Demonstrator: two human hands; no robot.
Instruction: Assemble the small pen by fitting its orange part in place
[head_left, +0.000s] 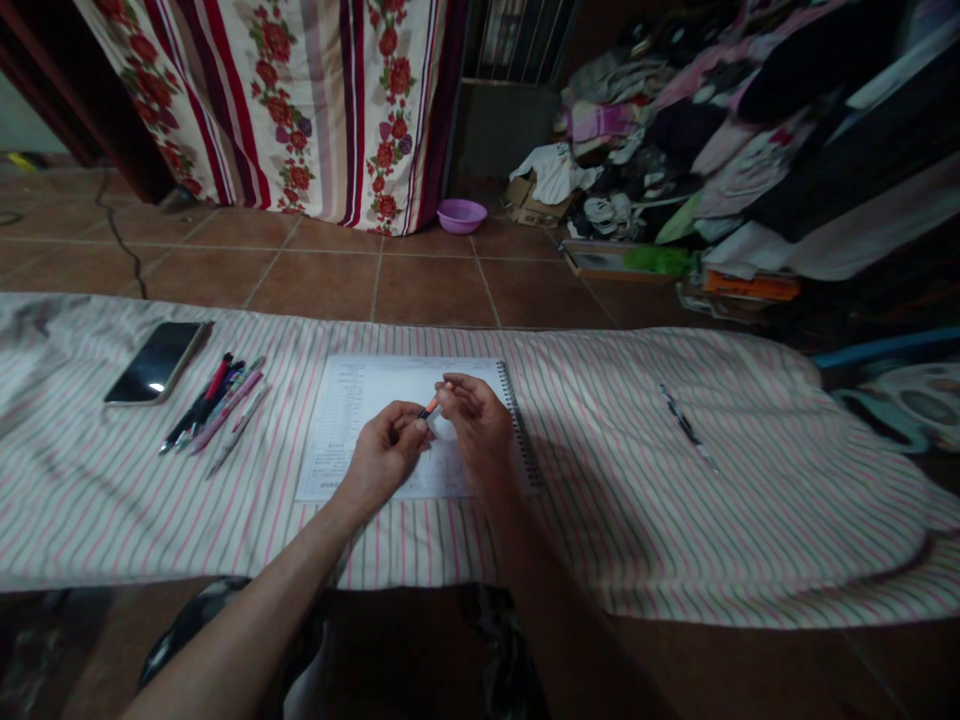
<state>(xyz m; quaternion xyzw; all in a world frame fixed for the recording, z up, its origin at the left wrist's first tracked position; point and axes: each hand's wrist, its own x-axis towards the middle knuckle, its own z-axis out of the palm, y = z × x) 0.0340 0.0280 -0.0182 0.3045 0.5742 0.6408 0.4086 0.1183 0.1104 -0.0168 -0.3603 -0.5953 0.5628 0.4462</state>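
Both my hands meet over a spiral-bound notebook (pixel 352 400) lying on a pink-striped cloth (pixel 675 500). My left hand (pixel 386 450) is closed around one end of a small orange and black pen (pixel 430 407). My right hand (pixel 472 415) pinches the other end of the same pen with its fingertips. The pen hangs just above the printed page. A group of several pens (pixel 217 405) lies to the left of the notebook. One dark pen (pixel 682 420) lies alone on the cloth to the right.
A black phone (pixel 156 362) lies at the far left of the cloth. Behind it are a brown tiled floor (pixel 420 285), a small purple bowl (pixel 461 215), a floral curtain (pixel 330 100) and a heap of clothes and boxes (pixel 675 150) at the right.
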